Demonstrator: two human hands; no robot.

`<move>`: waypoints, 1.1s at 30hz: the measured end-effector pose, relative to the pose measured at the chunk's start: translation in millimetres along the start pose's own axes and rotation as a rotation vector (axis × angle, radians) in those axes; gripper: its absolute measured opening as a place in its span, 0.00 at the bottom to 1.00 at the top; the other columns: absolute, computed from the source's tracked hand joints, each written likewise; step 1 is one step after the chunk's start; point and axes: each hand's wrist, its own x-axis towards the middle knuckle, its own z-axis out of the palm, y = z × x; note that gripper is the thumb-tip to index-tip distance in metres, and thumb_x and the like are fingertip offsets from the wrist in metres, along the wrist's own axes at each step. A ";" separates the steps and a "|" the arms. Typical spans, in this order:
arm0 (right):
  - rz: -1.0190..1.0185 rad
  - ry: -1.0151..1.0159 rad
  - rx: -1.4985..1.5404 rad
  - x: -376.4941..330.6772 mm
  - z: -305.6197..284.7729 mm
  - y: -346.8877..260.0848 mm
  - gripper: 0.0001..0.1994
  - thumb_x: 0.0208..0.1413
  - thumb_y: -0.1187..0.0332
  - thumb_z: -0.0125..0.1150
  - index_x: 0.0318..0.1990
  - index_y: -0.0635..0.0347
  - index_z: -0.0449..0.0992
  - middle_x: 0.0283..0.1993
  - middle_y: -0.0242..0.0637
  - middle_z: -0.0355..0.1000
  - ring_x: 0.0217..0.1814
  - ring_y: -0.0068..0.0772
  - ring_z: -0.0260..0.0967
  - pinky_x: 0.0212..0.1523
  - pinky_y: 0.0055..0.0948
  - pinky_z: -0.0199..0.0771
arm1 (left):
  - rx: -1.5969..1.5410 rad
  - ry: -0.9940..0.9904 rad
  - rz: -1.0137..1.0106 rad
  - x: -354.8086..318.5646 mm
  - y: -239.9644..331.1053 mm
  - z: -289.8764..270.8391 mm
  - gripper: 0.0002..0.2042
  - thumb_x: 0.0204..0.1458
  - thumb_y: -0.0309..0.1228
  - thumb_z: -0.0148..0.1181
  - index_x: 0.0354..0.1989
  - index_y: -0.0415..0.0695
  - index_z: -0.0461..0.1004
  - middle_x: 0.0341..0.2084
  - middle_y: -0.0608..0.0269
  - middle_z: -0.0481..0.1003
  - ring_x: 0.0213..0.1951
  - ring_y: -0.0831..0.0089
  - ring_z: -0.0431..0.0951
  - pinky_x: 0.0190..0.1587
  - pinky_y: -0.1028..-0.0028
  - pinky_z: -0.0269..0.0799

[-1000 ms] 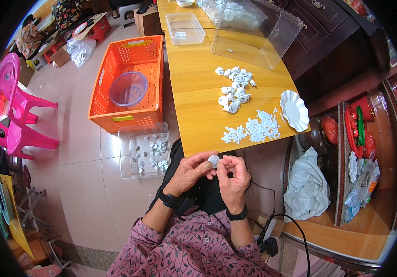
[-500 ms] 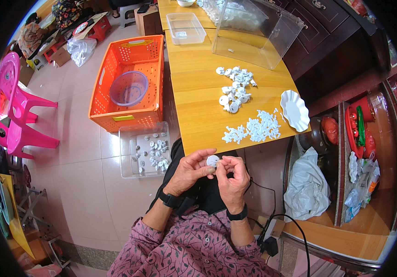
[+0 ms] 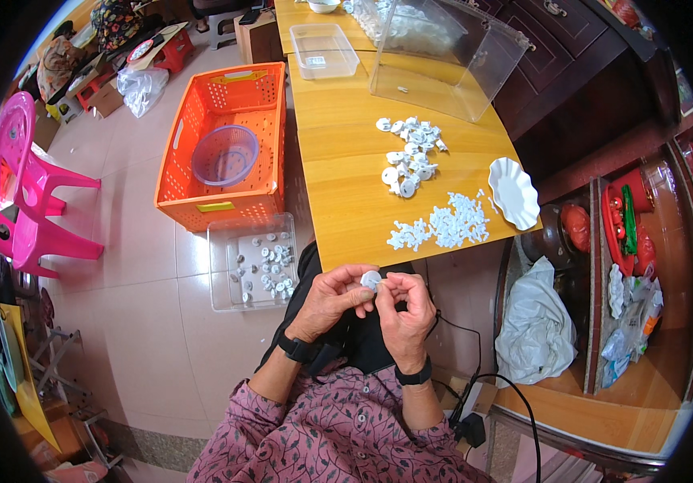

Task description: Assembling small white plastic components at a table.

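Over my lap, just off the table's near edge, my left hand [image 3: 334, 299] pinches a small round white plastic piece [image 3: 371, 279] between thumb and fingers. My right hand [image 3: 405, 310] is closed at the piece's right side, its thumb and fingertips pressed together there. Whatever tiny part the right fingertips may hold is too small to make out. On the wooden table [image 3: 338, 161] ahead lie a pile of similar round white pieces [image 3: 411, 157] and, nearer to me, a heap of tiny white parts [image 3: 459, 221].
A white scalloped dish [image 3: 514, 193] sits at the table's right edge. Farther back stand a clear tray [image 3: 322, 52] and a large clear box [image 3: 443, 64]. On the floor at left are an orange crate [image 3: 222, 205] with a purple basket [image 3: 226, 155], and a clear bin [image 3: 230, 294] holding several pieces.
Both hands stay almost in the same place. The round white piece has tilted slightly between my fingers.
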 end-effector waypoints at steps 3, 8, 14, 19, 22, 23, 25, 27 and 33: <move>0.006 -0.010 0.001 -0.1 0.0 0.8 0.09 0.53 0.81 0.64 0.41 0.64 0.75 0.33 0.33 0.75 0.30 0.18 0.72 0.32 0.21 0.74 | 0.038 -0.008 0.004 0.0 -2.5 -1.5 0.18 0.58 0.23 0.62 0.57 0.36 0.72 0.39 0.60 0.79 0.32 0.78 0.79 0.33 0.79 0.78; -0.030 -0.009 -0.036 0.1 0.7 -0.3 0.08 0.53 0.81 0.64 0.40 0.64 0.74 0.33 0.33 0.74 0.29 0.19 0.72 0.31 0.21 0.73 | 0.082 0.001 0.002 -1.0 -0.3 0.4 0.18 0.59 0.25 0.61 0.58 0.37 0.72 0.39 0.63 0.78 0.31 0.80 0.77 0.34 0.80 0.77; -0.131 -0.018 -0.111 1.3 0.6 1.7 0.09 0.52 0.82 0.64 0.40 0.64 0.74 0.34 0.34 0.72 0.27 0.20 0.70 0.30 0.22 0.72 | 0.172 0.002 0.005 -1.9 4.7 3.0 0.18 0.60 0.25 0.61 0.58 0.38 0.72 0.38 0.65 0.78 0.31 0.82 0.76 0.35 0.81 0.76; -0.155 -0.045 -0.137 1.6 -0.9 1.6 0.09 0.52 0.83 0.64 0.40 0.64 0.74 0.34 0.35 0.72 0.27 0.22 0.69 0.29 0.22 0.72 | 0.199 -0.009 0.005 -2.9 6.0 3.1 0.19 0.60 0.27 0.62 0.59 0.39 0.72 0.35 0.69 0.77 0.31 0.84 0.75 0.33 0.82 0.74; -0.159 -0.065 -0.149 2.0 -2.0 1.2 0.09 0.52 0.83 0.63 0.40 0.64 0.73 0.34 0.35 0.72 0.27 0.22 0.69 0.29 0.22 0.72 | 0.238 -0.020 -0.003 -3.7 6.4 1.7 0.18 0.60 0.27 0.62 0.59 0.39 0.72 0.34 0.69 0.77 0.31 0.84 0.75 0.33 0.83 0.74; -0.167 -0.074 -0.156 2.3 -2.5 1.2 0.09 0.52 0.83 0.63 0.40 0.64 0.73 0.33 0.35 0.72 0.26 0.22 0.69 0.28 0.22 0.72 | 0.240 -0.033 -0.005 -3.8 6.9 1.8 0.18 0.60 0.28 0.62 0.58 0.39 0.73 0.34 0.69 0.77 0.31 0.85 0.75 0.33 0.83 0.74; -0.145 -0.089 -0.147 2.4 -3.4 0.0 0.09 0.52 0.82 0.63 0.40 0.64 0.74 0.33 0.35 0.72 0.26 0.22 0.69 0.29 0.22 0.72 | 0.242 -0.045 -0.008 -4.6 9.0 2.1 0.17 0.60 0.28 0.62 0.57 0.39 0.73 0.33 0.69 0.77 0.31 0.85 0.75 0.33 0.83 0.74; -0.124 -0.105 -0.139 2.8 -4.8 -2.1 0.09 0.52 0.82 0.64 0.40 0.65 0.74 0.33 0.35 0.72 0.26 0.22 0.69 0.29 0.22 0.72 | 0.235 -0.055 -0.032 -5.4 11.2 2.3 0.16 0.60 0.28 0.62 0.56 0.39 0.74 0.33 0.69 0.78 0.30 0.85 0.75 0.32 0.84 0.74; 0.044 -0.146 0.001 2.4 -7.8 -1.2 0.08 0.56 0.79 0.64 0.43 0.66 0.75 0.32 0.35 0.75 0.28 0.21 0.71 0.31 0.23 0.73 | 0.223 -0.033 -0.028 -5.7 10.1 -1.7 0.16 0.60 0.27 0.61 0.57 0.39 0.74 0.32 0.70 0.78 0.28 0.85 0.75 0.30 0.84 0.73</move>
